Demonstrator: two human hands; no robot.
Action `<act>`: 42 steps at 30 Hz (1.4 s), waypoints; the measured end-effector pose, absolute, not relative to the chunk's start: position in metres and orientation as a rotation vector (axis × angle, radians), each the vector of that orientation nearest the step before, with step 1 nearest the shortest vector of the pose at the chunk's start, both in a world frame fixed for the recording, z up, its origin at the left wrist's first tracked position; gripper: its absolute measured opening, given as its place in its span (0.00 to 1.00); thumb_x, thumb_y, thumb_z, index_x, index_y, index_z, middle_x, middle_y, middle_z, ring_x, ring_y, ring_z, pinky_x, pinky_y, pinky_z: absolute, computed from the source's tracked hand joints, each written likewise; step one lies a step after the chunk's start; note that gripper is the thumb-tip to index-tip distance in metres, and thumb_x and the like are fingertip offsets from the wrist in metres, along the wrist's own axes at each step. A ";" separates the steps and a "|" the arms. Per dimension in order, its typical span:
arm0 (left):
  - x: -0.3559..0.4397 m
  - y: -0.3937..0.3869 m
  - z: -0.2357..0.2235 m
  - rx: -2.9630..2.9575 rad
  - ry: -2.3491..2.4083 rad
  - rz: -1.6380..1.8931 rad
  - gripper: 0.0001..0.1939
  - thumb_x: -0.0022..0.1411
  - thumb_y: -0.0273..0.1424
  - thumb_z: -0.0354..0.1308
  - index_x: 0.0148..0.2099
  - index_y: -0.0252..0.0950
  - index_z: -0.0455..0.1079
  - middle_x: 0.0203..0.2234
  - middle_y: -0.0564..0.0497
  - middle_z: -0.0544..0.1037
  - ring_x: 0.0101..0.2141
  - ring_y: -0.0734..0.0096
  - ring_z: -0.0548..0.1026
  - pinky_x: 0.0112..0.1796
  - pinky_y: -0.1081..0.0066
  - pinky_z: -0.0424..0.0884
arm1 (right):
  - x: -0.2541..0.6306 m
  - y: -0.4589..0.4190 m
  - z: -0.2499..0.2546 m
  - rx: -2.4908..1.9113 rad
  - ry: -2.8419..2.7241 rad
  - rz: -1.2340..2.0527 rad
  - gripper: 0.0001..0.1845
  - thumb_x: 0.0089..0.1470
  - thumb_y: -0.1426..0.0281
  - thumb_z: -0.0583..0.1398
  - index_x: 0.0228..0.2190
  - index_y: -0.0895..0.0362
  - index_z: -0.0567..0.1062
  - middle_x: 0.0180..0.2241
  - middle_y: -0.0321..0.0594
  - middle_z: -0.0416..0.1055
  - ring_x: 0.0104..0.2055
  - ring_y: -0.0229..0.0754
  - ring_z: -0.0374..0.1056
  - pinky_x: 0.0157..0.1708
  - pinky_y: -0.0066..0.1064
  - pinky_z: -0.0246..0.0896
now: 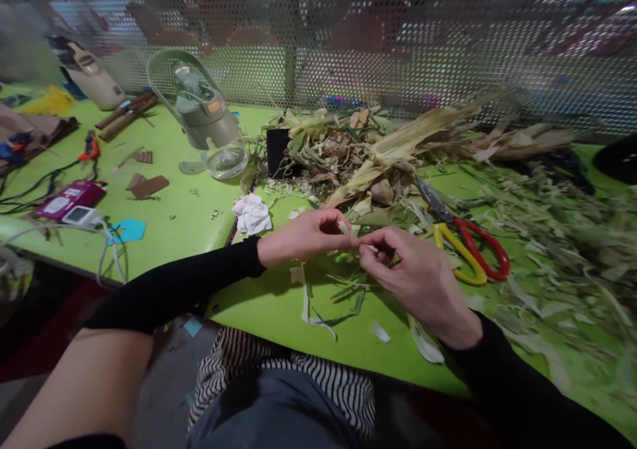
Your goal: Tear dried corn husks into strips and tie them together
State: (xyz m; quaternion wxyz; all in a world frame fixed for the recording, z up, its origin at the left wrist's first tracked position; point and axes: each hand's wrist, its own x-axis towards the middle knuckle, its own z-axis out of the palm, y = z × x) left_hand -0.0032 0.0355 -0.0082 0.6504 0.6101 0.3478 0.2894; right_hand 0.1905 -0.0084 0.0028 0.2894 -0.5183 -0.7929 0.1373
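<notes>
My left hand (313,233) and my right hand (411,270) meet fingertip to fingertip over the front of the green table. Both are closed in a pinch. A small pale piece of corn husk (344,227) shows at the left fingers; what the right fingertips grip is too small to make out. Below the hands lie thin husk strips (306,296). Beyond them rises a heap of dried corn husks (398,150). Scissors with one red and one yellow handle (470,250) rest just right of my right hand. Crumpled white tissue (251,214) sits beside my left wrist.
A clear bottle with a grey-green lid (206,121) stands back left. Left of it are a purple box (72,199), a white charger (82,217) with cable, and orange-handled pliers (89,147). Shredded husk (562,256) covers the right side. A perforated metal screen (348,44) borders the back.
</notes>
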 end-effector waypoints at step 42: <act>0.003 0.033 0.000 1.027 0.838 0.538 0.05 0.60 0.24 0.60 0.32 0.33 0.67 0.19 0.59 0.72 0.16 0.87 0.61 0.19 0.78 0.50 | 0.197 0.007 -0.003 -1.205 -2.094 0.587 0.05 0.58 0.66 0.60 0.34 0.54 0.76 0.29 0.37 0.75 0.28 0.39 0.68 0.30 0.32 0.63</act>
